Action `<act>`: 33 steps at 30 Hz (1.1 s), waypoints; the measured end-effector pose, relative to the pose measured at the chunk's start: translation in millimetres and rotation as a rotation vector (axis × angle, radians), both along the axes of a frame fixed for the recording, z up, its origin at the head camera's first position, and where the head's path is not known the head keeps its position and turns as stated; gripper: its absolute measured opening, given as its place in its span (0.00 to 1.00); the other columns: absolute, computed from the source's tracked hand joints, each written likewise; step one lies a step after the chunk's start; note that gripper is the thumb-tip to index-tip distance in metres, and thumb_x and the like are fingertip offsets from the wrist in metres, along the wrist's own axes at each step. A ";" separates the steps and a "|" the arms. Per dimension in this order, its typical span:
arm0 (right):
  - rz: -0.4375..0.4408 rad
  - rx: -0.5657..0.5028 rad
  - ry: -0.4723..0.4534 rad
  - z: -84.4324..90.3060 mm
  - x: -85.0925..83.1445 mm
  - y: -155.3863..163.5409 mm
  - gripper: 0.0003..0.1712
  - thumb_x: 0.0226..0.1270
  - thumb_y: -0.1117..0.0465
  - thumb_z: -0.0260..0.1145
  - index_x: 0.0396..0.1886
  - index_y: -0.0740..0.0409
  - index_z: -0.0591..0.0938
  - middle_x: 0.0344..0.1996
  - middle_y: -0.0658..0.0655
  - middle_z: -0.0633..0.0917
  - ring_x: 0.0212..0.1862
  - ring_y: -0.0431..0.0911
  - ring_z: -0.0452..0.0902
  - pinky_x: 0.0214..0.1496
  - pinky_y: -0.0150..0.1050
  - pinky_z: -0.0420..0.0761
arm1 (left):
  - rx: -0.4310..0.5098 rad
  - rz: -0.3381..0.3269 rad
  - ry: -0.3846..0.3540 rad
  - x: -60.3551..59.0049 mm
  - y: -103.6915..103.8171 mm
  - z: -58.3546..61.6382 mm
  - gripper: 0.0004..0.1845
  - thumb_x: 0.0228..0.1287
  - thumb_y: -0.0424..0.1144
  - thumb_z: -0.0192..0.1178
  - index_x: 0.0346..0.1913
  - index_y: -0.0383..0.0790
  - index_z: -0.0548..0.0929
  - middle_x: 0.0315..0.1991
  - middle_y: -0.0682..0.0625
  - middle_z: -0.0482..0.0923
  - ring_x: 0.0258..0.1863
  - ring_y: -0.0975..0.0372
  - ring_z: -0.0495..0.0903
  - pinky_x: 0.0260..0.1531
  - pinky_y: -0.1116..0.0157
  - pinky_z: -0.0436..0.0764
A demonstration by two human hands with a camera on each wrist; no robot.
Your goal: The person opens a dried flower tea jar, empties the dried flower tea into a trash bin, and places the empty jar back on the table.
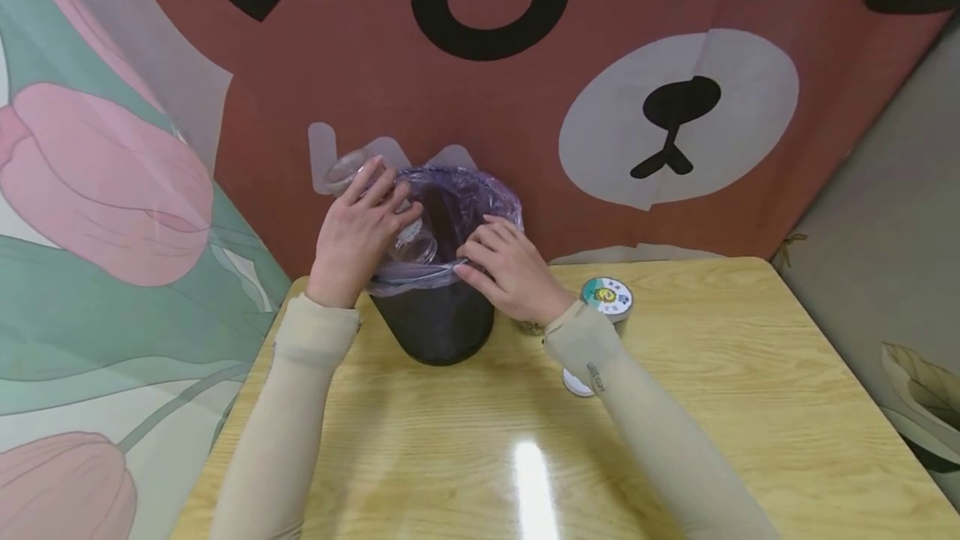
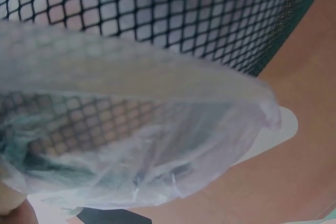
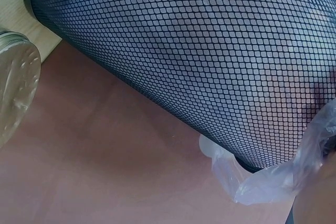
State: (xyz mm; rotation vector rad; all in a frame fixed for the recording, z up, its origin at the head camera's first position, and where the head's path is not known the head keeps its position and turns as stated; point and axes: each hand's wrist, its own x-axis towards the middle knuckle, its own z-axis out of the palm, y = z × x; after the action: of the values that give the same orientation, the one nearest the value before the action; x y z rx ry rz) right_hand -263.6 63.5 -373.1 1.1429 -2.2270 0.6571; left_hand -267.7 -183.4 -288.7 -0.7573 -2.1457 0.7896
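yellow wood-grain desk (image 1: 712, 440) fills the foreground of the head view, with a bright glare stripe near the front edge and two arms in beige sleeves (image 1: 277, 432) reaching forward across it. under the right forearm a small white lid (image 1: 576, 383) lies flat on the desk; just behind the right wrist stands a glass jar (image 1: 609, 298) with a round green and white label on top, seen in the right wrist view as a ribbed glass jar beside the bin's foot. further in, a black mesh waste bin (image 1: 438, 323) stands upright on the desk near its far edge, lined with a thin purple-tinted plastic bag (image 1: 480, 198) folded over its rim. the right hand (image 1: 510, 269) rests on the near rim, its fingers (image 1: 474, 258) curled and pinching the bag's edge. the left hand (image 1: 354, 232) holds a clear plastic bottle (image 1: 405, 244) tilted mouth-down over the bin's left rim, its fingers (image 1: 382, 186) wrapped round the bottle's body, its neck inside the bag's opening. the left wrist view shows only crumpled clear plastic against the mesh, blurred. behind the bin hangs a brown cloth backdrop (image 1: 675, 107) printed with a cartoon bear's face, and to the left a green one with pink tulips (image 1: 105, 182).
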 end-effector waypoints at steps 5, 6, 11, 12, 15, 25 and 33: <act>-0.005 -0.002 0.003 0.4 -0.1 0.4 0.38 0.84 0.35 0.33 0.47 0.54 0.84 0.43 0.53 0.82 0.53 0.50 0.77 0.84 0.47 0.56 | 0.010 -0.008 -0.002 -0.7 0.8 0.1 0.30 0.55 0.26 0.76 0.58 0.58 0.86 0.58 0.46 0.79 0.70 0.51 0.70 0.84 0.55 0.38; -0.006 -0.002 0.001 0.8 0.2 0.6 0.38 0.84 0.35 0.34 0.47 0.54 0.84 0.43 0.53 0.82 0.53 0.50 0.77 0.84 0.47 0.56 | 0.012 -0.008 -0.001 -0.8 1.0 0.1 0.30 0.55 0.26 0.76 0.58 0.58 0.86 0.58 0.46 0.79 0.70 0.51 0.69 0.84 0.55 0.38; -0.006 0.000 -0.006 1.2 1.0 1.1 0.39 0.84 0.35 0.33 0.47 0.54 0.84 0.43 0.53 0.82 0.53 0.51 0.77 0.84 0.48 0.56 | 0.018 -0.007 -0.002 -0.3 1.6 -0.2 0.30 0.55 0.26 0.75 0.58 0.57 0.86 0.59 0.46 0.79 0.70 0.51 0.69 0.84 0.55 0.38; -0.006 0.000 -0.007 1.2 1.2 1.0 0.39 0.84 0.34 0.33 0.47 0.54 0.84 0.43 0.53 0.82 0.53 0.50 0.77 0.84 0.48 0.56 | 0.019 -0.008 -0.003 -0.4 1.5 -0.5 0.30 0.55 0.26 0.75 0.58 0.57 0.86 0.59 0.46 0.79 0.70 0.51 0.69 0.84 0.55 0.38; -0.004 -0.001 -0.007 1.2 1.4 0.8 0.39 0.84 0.35 0.33 0.47 0.54 0.84 0.43 0.54 0.82 0.53 0.50 0.77 0.84 0.48 0.56 | 0.030 -0.017 0.002 -0.9 0.7 -1.3 0.29 0.56 0.25 0.75 0.57 0.57 0.86 0.58 0.46 0.79 0.70 0.51 0.69 0.84 0.55 0.38; 0.000 -0.011 -0.005 0.6 1.5 -0.2 0.38 0.84 0.35 0.34 0.47 0.55 0.84 0.43 0.54 0.82 0.53 0.51 0.77 0.84 0.48 0.55 | 0.169 -0.054 -0.003 -4.4 -4.3 -4.8 0.30 0.58 0.24 0.72 0.59 0.57 0.84 0.59 0.46 0.80 0.67 0.50 0.72 0.84 0.54 0.42; 0.008 -0.032 -0.005 0.2 2.5 -1.2 0.35 0.85 0.37 0.38 0.48 0.55 0.84 0.44 0.55 0.83 0.55 0.51 0.77 0.85 0.48 0.55 | 0.383 -0.028 0.065 -3.3 -9.2 -3.8 0.29 0.62 0.24 0.67 0.61 0.58 0.82 0.60 0.46 0.80 0.64 0.49 0.74 0.80 0.46 0.58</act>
State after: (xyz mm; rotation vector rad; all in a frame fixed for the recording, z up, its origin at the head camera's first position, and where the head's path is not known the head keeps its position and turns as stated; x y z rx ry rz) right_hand -261.1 62.4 -372.9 1.1360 -2.2099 0.6968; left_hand -271.1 -192.7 -292.5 -0.5508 -2.1336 0.3646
